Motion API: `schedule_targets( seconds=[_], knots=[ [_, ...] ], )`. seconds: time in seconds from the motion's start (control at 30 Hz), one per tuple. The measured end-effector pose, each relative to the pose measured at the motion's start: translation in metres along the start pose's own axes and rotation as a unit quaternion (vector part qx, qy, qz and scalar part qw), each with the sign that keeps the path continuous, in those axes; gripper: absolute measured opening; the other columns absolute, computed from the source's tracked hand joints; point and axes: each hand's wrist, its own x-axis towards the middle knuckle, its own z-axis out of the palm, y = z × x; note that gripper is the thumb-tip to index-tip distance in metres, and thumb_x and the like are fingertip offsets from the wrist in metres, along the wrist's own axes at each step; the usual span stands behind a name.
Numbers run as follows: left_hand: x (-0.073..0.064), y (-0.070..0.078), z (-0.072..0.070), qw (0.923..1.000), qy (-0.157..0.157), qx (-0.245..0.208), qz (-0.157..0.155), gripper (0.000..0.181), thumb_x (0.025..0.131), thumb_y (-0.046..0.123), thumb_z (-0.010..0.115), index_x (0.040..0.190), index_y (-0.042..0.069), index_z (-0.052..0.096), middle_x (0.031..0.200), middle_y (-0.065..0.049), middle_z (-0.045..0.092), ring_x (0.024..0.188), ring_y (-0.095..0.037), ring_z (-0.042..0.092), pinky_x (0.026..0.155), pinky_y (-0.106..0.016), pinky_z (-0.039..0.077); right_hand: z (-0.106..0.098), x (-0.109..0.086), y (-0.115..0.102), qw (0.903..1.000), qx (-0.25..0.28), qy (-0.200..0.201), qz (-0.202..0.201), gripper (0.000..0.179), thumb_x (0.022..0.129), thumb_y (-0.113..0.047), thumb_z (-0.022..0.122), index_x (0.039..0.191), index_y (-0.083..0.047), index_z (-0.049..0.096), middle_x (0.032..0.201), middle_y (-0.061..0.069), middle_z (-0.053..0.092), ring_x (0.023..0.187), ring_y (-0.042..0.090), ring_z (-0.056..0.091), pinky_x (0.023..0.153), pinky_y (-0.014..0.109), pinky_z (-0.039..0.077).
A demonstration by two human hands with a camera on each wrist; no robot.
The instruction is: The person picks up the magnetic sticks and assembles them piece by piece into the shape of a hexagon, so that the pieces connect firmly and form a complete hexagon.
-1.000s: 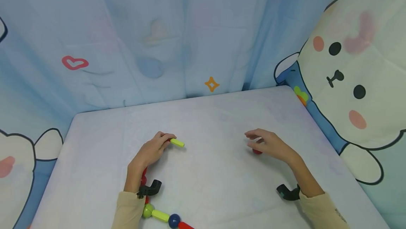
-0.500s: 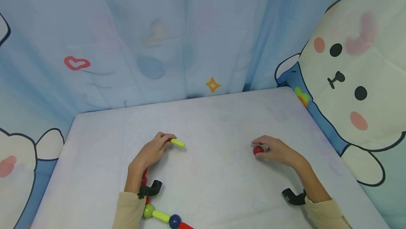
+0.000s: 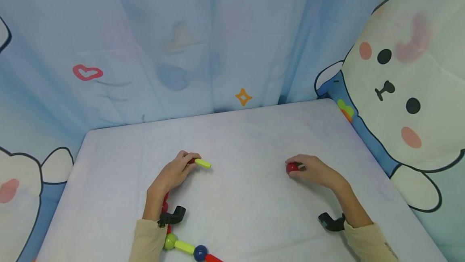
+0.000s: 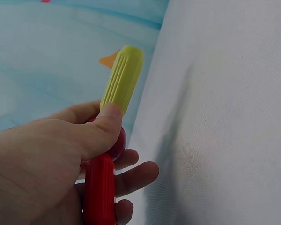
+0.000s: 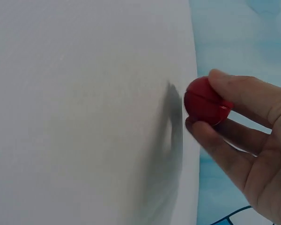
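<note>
My left hand (image 3: 176,171) pinches a yellow-green ribbed rod (image 4: 122,77) near its lower end, the thumb lying over it. Directly below the thumb shows a dark red ball (image 4: 118,144), joined or touching the rod; which one cannot be told. A red ribbed rod (image 4: 100,190) runs on from that ball across the palm. At the right of the table my right hand (image 3: 314,169) holds a separate red ball (image 5: 203,101) between thumb and fingertips. A thin seam crosses this ball. The left forearm partly hides further red pieces (image 3: 165,206).
By the left sleeve, a green ball (image 3: 170,241), another yellow-green rod (image 3: 184,247), a blue ball (image 3: 200,253) and a red rod (image 3: 212,258) form a line running out of frame. The white table (image 3: 239,197) ends at a blue patterned curtain (image 3: 203,52).
My right hand first shifted right, then came slightly back left. The red ball, mostly hidden under the hand at first, now shows between the fingertips. The left hand stays put.
</note>
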Motion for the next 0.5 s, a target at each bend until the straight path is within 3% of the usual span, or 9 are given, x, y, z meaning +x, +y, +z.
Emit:
schedule_targets(
  seconds=[0.23, 0.5],
  knots=[
    [0.0, 0.002, 0.001, 1.0, 0.008, -0.003, 0.001, 0.027, 0.1, 0.023, 0.054, 0.126, 0.025, 0.057, 0.113, -0.006, 0.054, 0.081, -0.016, 0.053, 0.075, -0.034, 0.046, 0.005, 0.022, -0.013, 0.9976, 0.056, 0.026, -0.03, 0.043, 0.088, -0.018, 0.071, 0.128, -0.004, 0.06, 0.122, 0.015, 0.065, 0.108, 0.028, 0.063, 0.088, 0.038, 0.056],
    [0.0, 0.001, 0.002, 0.9999, 0.013, 0.003, 0.004, 0.027, 0.1, 0.024, 0.054, 0.126, 0.026, 0.057, 0.112, -0.006, 0.053, 0.08, -0.015, 0.052, 0.075, -0.033, 0.045, 0.019, 0.05, -0.04, 0.9877, 0.132, 0.002, -0.083, 0.044, 0.089, -0.019, 0.07, 0.129, -0.004, 0.059, 0.125, 0.014, 0.064, 0.111, 0.027, 0.062, 0.089, 0.03, 0.055]
  ],
)
